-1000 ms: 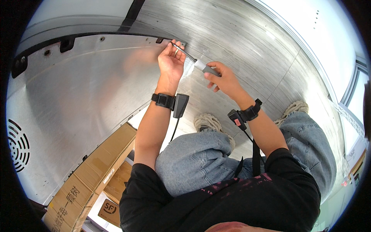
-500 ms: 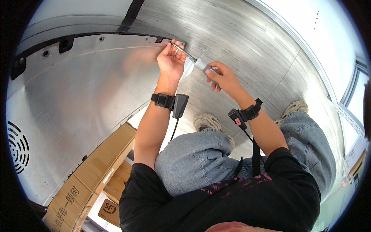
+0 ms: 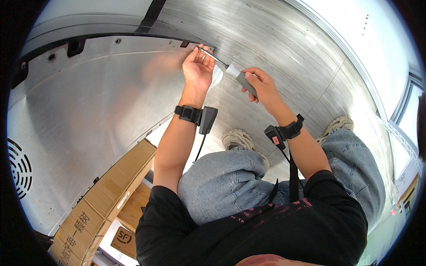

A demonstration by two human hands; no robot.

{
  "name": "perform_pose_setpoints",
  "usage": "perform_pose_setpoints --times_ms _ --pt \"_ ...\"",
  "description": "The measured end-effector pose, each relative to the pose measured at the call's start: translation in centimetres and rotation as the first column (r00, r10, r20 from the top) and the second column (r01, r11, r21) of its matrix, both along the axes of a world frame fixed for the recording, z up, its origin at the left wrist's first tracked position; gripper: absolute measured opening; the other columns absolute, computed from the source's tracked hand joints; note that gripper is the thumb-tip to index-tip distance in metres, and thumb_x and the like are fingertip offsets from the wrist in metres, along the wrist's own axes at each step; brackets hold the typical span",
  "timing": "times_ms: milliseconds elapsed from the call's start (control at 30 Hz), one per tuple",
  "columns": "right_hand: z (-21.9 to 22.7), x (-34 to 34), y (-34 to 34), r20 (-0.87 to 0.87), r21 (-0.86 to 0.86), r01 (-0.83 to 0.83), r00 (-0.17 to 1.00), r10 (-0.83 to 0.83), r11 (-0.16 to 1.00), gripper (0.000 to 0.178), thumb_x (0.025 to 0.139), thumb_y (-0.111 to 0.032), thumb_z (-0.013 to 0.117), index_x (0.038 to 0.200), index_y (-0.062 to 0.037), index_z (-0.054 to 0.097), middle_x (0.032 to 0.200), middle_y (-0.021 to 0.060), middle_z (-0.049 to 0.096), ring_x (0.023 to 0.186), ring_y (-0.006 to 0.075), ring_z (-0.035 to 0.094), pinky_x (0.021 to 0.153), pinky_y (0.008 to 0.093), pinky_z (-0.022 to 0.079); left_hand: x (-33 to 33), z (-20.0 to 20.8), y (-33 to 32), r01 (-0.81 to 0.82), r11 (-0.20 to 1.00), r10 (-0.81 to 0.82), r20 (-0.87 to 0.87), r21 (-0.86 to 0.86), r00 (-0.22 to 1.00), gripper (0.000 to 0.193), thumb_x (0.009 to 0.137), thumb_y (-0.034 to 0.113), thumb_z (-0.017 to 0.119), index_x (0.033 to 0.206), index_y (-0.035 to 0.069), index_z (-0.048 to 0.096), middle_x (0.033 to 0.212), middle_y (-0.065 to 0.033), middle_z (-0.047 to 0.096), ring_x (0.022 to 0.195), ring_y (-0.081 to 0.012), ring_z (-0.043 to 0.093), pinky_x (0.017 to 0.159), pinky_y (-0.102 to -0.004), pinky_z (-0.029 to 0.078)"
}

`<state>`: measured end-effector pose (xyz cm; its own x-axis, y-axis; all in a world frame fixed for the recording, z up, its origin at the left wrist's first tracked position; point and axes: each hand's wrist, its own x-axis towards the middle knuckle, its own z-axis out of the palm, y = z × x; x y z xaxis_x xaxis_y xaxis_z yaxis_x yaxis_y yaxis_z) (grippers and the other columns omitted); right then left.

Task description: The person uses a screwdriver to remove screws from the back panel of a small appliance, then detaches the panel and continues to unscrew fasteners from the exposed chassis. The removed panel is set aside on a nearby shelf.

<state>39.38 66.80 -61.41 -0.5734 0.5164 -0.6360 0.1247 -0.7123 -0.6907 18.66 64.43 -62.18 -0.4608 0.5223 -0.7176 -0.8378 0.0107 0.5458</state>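
Observation:
A screwdriver (image 3: 215, 58) with a thin metal shaft, a white collar and a grey handle slants between my hands. My right hand (image 3: 263, 88) is wrapped round the handle, thumb along its upper side. My left hand (image 3: 198, 71), palm up, has its fingers curled at the shaft's far end and steadies it. The tip meets the upper right corner of a large silvery metal panel (image 3: 102, 97); what it bears on there is hidden by my fingers.
Holes and black fittings line the panel's dark upper edge. Below the panel stands an open cardboard box (image 3: 113, 186) with a smaller brown box (image 3: 124, 242) nearby. Grey wood-look flooring (image 3: 284, 40) lies to the right, along a white wall. Straps with small black devices circle both wrists.
My right hand has shifted slightly right, and its grip on the screwdriver's handle has turned a little. The left hand stays almost in place at the tip.

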Motion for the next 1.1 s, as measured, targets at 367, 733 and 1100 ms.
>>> perform_pose_setpoints --times_ms 367,733,1100 --pt "0.3 -0.3 -0.3 0.052 0.055 0.030 0.998 -0.033 0.998 0.030 0.091 -0.028 0.057 0.108 -0.0033 0.056 0.076 0.0023 0.058 0.054 0.0060 0.050 0.042 0.0206 0.038 0.2 -0.9 -0.2 0.027 0.999 -0.026 -0.083 0.019 0.996 0.017 0.091 0.021 0.052 0.095 0.007 0.061 0.088 -0.0034 0.065 0.081 -0.0187 0.060 0.072 -0.0303 0.049" --pt "0.2 -0.3 -0.5 0.164 0.325 0.002 0.985 -0.059 0.946 0.038 0.079 -0.023 0.071 0.109 -0.0019 0.058 0.082 0.0044 0.057 0.068 0.0115 0.054 0.059 0.0273 0.048 0.6 -0.2 -0.6 0.045 0.990 -0.046 0.004 0.130 0.999 0.023 0.094 0.028 0.051 0.101 0.008 0.059 0.095 -0.0015 0.063 0.083 -0.0182 0.059 0.072 -0.0300 0.049" --pt "-0.1 -0.3 -1.1 0.219 0.547 -0.058 0.973 -0.075 0.835 0.036 0.074 -0.023 0.074 0.103 -0.0040 0.063 0.099 0.0134 0.057 0.089 0.0249 0.058 0.076 0.0339 0.047 1.1 1.0 0.8 0.019 0.986 -0.067 -0.295 -0.163 0.953 0.017 0.088 0.022 0.064 0.088 0.006 0.062 0.080 -0.0035 0.064 0.067 -0.0145 0.062 0.055 -0.0238 0.049"
